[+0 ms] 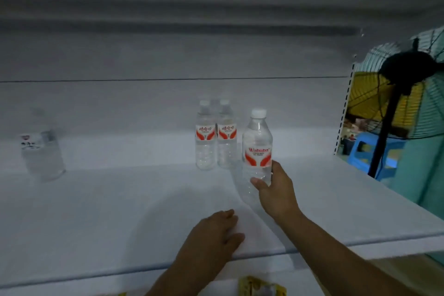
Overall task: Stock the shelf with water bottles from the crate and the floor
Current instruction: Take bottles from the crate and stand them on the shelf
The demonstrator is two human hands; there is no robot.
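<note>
Right hand (276,190) has its fingers wrapped round a bottle (257,151) being set on the shelf (120,211) beside two others (216,137), left hand (216,230) flat, fingers loose; next, probably let go upright.

**Two bare arms reaching in from the bottom of the frame**

The right hand (276,190) sits just right of centre, its forearm running diagonally down to the lower right corner. Its thumb and fingers (257,182) curl around the lower body of a water bottle (257,149), the thumb showing on the near side, the wrist held fairly straight. The left hand (216,235) lies lower, near bottom centre, palm down with fingers loosely extended and slightly spread, resting flat on the shelf (96,223) near its front edge. Its forearm rises from the bottom edge.
</note>
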